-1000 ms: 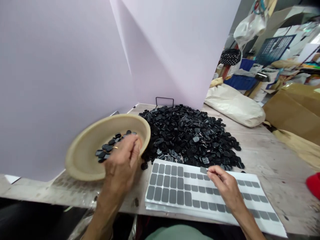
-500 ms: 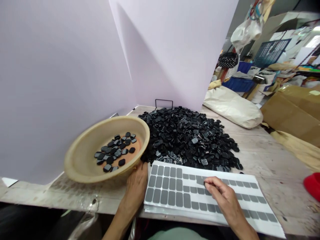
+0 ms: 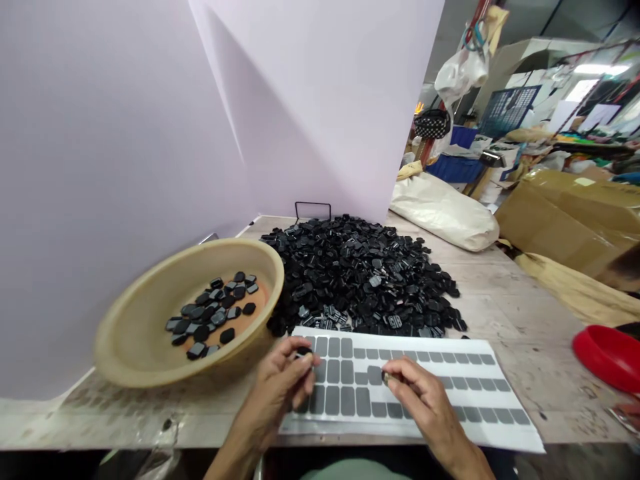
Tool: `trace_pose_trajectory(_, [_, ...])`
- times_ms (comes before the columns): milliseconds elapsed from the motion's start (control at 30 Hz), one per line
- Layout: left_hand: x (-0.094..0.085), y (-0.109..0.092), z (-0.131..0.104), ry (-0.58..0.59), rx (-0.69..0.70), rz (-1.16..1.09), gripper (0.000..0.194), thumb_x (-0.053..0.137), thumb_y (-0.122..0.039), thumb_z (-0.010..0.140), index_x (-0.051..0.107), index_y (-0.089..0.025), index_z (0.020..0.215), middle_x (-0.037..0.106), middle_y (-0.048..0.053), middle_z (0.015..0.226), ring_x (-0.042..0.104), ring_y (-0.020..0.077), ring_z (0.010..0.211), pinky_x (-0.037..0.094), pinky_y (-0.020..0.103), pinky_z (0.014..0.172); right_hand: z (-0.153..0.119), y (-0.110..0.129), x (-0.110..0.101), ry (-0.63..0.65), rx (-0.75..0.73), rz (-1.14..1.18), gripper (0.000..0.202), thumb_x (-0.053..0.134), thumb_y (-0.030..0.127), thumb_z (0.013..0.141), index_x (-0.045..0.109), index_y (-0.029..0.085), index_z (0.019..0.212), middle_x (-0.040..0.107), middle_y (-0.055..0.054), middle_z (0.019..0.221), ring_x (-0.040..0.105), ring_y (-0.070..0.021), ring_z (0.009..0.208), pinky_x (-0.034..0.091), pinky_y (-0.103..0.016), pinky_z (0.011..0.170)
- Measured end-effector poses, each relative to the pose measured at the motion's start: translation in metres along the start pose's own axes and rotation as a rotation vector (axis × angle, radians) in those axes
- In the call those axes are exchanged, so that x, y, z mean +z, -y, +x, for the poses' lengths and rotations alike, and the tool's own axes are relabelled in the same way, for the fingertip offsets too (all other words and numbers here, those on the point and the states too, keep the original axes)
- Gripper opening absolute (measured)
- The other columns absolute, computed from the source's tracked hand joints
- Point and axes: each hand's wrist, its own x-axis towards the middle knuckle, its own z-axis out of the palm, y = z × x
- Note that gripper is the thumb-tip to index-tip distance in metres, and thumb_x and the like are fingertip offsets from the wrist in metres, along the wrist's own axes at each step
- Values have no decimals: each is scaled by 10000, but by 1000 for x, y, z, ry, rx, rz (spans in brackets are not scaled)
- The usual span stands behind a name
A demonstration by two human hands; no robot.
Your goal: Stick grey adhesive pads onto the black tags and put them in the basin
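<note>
From where I stand, a person's left hand pinches a small black piece over the left end of a white sheet. The right hand grips a grey sticker by its edge, above the sheet's middle. Behind spreads a heap of black pieces; a tan basin, at left, holds more.

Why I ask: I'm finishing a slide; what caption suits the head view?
Left hand holding a black piece, right hand a gray sticker, over a sticker sheet near a bowl.
</note>
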Motion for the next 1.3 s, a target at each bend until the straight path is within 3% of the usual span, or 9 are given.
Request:
trace_pose_trajectory(133, [38, 6, 3, 281, -66, -219, 475, 705, -231, 729, 458, -169, 1131, 638, 90, 988, 609, 122, 682, 427, 188, 527, -2, -6, 1, -86, -91, 1, 177, 455, 297, 918, 610, 223, 960, 584, -17, 861, 562, -166, 805, 431, -261, 707])
trace_pose_trajectory(333, [61, 28, 10, 460, -73, -196, 369, 684, -222, 769, 460, -148, 1053, 666, 82, 802, 640, 158, 654, 452, 203, 519, -7, -11, 7, -167, -253, -81, 171, 440, 195, 928, 584, 239, 1008, 585, -12, 875, 567, -145, 796, 436, -253, 701])
trace_pose_trajectory(433, [64, 33, 10, 457, -74, -220, 371, 708, -204, 737, 473, -152, 1019, 654, 65, 833, 642, 162, 652, 458, 199, 488, -6, -11, 12, -167, -293, -130, 194, 421, 166, 932, 563, 242, 1040, 582, -11, 873, 566, -147, 803, 437, -265, 704])
trace_pose_trajectory(600, [66, 33, 10, 421, -72, -218, 390, 710, -213, 732, 474, -144, 1035, 630, 25, 669, 614, 143, 584, 452, 189, 471, -5, -12, 17, -158, -328, -213, 213, 401, 147, 931, 549, 231, 1060, 570, -23, 883, 558, -153, 794, 436, -283, 694])
trace_pose_trajectory(1300, [65, 34, 11, 412, -75, -203, 401, 726, -213, 723, 478, -131, 1027, 637, 35, 686, 615, 139, 593, 459, 199, 498, -6, -15, 16, -120, -364, -328, 245, 392, 120, 920, 540, 207, 1094, 574, -42, 888, 567, -162, 791, 452, -292, 669])
